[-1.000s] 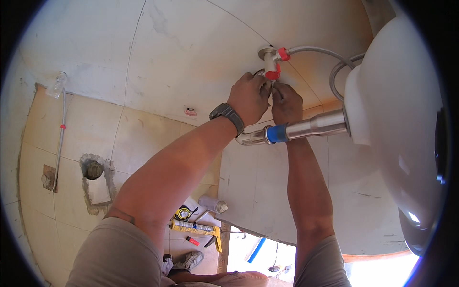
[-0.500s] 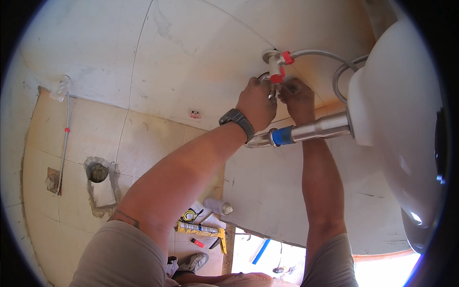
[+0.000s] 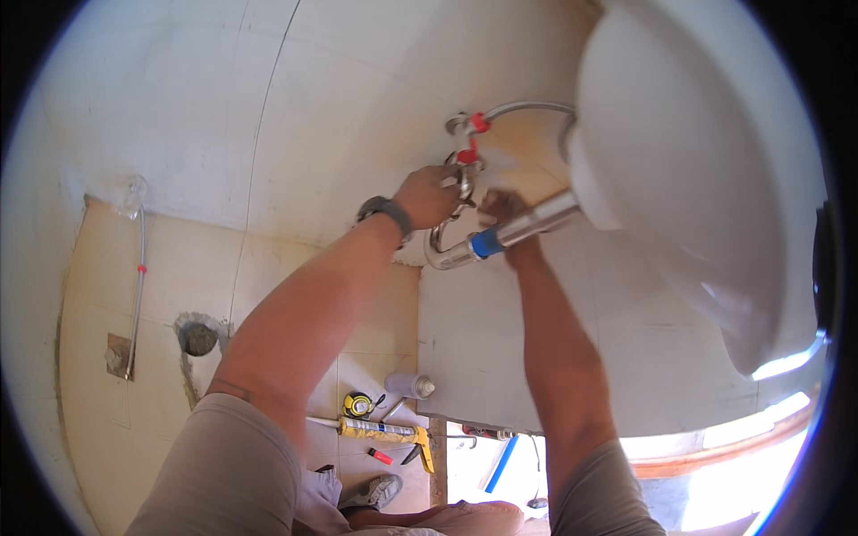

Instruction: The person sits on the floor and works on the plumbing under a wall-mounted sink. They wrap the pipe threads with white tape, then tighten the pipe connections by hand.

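Note:
My left hand (image 3: 427, 196), with a dark watch at the wrist, is closed at a curved chrome drain pipe (image 3: 466, 186) just below a wall valve (image 3: 462, 138) with red fittings. My right hand (image 3: 502, 207) is close by on the right, its fingers bent toward the pipe but smeared by motion; whether it holds anything I cannot make out. In front of the right wrist runs the straight metal pipe (image 3: 543, 214), with a blue band (image 3: 486, 242) around it, up to the white basin (image 3: 688, 152). A braided hose (image 3: 527, 105) leads from the valve toward the basin.
On the floor below lie a yellow caulking gun (image 3: 380, 431), a tape measure (image 3: 358, 405), a spray can (image 3: 411, 386) and a small red object (image 3: 381, 456). Another hose (image 3: 140, 268) hangs on the left tiles, beside a round wall hole (image 3: 198, 339). The basin's bulk fills the right side.
The view has shifted, so valve, pipes and basin sit farther left. Both hands are now slightly lower relative to the valve, and a gap has opened between them.

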The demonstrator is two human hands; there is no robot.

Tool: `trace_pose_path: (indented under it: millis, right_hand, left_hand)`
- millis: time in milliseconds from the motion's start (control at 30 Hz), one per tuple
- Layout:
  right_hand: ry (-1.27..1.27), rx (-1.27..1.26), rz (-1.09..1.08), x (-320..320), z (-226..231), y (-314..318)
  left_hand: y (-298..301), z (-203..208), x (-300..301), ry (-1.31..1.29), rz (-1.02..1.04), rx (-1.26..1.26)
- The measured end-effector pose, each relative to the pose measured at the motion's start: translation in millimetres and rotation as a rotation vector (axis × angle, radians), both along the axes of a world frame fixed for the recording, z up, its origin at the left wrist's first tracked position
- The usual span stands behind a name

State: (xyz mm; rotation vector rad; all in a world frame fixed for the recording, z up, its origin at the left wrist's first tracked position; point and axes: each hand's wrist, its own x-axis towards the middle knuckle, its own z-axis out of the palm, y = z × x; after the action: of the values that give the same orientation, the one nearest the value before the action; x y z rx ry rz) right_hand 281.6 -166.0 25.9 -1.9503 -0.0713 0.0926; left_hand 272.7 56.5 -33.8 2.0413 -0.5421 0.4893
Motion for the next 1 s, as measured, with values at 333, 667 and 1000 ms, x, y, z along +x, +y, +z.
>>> trace_pose_path:
  millis: [333, 667, 1000]
  right_hand:
    - [0.378, -0.435, 0.112, -395, 8, -140]
    - [0.410, -0.493, -0.527, -547, -44, -295]
    - [0.373, -0.867, 0.265, -456, -221, -205]
  left_hand:
    - [77, -8, -59, 0.486, -0.165, 0.300]
    - [87, 94, -255, 0.757, -0.330, 0.447]
    - [-2, 98, -311, 0.827, -0.416, 0.483]
